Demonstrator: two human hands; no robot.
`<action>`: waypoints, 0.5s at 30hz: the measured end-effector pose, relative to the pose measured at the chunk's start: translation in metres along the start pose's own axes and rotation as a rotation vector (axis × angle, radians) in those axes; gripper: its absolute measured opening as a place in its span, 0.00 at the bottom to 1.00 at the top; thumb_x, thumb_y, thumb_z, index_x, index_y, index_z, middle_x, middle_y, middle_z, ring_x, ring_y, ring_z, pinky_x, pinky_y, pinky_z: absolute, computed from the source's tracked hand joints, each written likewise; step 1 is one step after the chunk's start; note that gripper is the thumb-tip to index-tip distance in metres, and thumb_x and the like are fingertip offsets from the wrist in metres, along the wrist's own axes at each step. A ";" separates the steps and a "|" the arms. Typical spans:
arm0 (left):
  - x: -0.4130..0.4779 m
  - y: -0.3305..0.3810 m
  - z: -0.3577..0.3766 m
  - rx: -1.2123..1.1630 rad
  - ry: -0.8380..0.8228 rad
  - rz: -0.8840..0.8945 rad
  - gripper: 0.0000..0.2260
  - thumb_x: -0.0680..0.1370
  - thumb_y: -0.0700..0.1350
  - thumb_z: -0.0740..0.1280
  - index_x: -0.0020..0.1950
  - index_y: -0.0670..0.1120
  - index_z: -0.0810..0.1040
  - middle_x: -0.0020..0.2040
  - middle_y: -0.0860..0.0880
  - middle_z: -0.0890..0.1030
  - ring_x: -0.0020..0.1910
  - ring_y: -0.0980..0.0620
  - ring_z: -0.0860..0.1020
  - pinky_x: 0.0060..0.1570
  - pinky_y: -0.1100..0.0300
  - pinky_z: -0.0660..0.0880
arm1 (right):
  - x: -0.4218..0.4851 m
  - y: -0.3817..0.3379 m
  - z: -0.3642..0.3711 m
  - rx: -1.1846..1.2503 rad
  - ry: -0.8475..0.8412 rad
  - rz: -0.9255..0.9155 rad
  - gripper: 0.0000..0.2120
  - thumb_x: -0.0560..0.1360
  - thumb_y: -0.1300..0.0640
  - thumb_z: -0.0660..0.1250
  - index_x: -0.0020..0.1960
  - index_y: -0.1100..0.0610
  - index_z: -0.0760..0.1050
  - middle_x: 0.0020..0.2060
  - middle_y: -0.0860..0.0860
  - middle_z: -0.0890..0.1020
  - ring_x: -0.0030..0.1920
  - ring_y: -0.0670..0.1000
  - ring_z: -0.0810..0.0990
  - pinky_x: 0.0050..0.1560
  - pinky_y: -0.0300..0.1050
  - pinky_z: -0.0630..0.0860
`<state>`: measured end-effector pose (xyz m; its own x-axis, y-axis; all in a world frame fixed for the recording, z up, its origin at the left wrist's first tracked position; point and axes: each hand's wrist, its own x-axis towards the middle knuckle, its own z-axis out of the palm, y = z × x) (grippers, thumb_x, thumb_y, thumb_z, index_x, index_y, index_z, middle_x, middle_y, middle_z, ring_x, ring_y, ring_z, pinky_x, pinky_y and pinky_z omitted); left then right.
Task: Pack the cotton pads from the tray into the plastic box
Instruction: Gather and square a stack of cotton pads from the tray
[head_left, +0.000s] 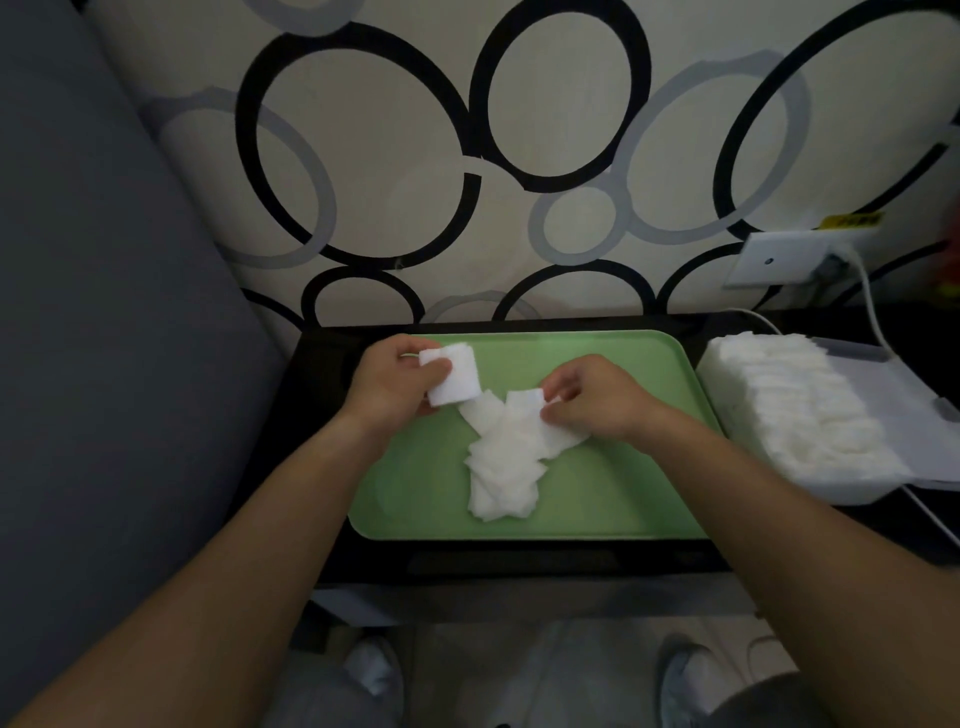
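A person's left grip (389, 384), with fingers and thumb curled, is clasping a thick stack of cotton pads (451, 376) over the far left part of the green tray (597, 493). Its bare forearm is angling in from the lower left. The right grip (597, 400) is pinching the edge of a single pad (527, 402) between thumb and fingertips. That pad is at the far end of a loose pile of pads (506, 467) lying across the middle of the tray. The right forearm is crossing the tray's near right corner. The plastic box (841, 491) is sitting just right of the tray on the dark bench (519, 561), holding packed rows of white pads (789, 405).
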<state>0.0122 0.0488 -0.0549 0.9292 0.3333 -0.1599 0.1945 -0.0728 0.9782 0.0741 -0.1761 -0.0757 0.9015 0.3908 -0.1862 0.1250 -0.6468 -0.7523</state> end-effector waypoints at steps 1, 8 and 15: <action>0.002 0.000 -0.002 -0.012 0.016 -0.012 0.07 0.78 0.37 0.68 0.55 0.44 0.78 0.51 0.45 0.81 0.48 0.49 0.80 0.37 0.58 0.81 | 0.000 0.000 0.000 -0.079 0.007 -0.003 0.10 0.72 0.61 0.72 0.52 0.55 0.82 0.46 0.50 0.83 0.47 0.50 0.81 0.44 0.40 0.74; 0.002 -0.004 -0.001 -0.088 -0.098 -0.138 0.11 0.80 0.38 0.66 0.63 0.40 0.76 0.58 0.41 0.79 0.50 0.46 0.80 0.35 0.57 0.82 | -0.010 -0.029 0.005 -0.356 0.055 -0.080 0.17 0.70 0.39 0.72 0.47 0.52 0.80 0.40 0.48 0.81 0.44 0.50 0.81 0.45 0.48 0.78; -0.001 -0.006 0.002 -0.063 -0.154 -0.145 0.10 0.77 0.39 0.71 0.58 0.42 0.80 0.55 0.43 0.83 0.49 0.49 0.83 0.38 0.60 0.81 | -0.013 -0.041 0.023 -0.598 -0.147 0.036 0.26 0.67 0.31 0.69 0.33 0.52 0.66 0.30 0.48 0.72 0.31 0.49 0.72 0.34 0.42 0.67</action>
<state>0.0109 0.0465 -0.0606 0.9310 0.1877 -0.3130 0.3139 0.0257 0.9491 0.0478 -0.1399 -0.0570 0.8483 0.4206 -0.3216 0.3450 -0.8999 -0.2668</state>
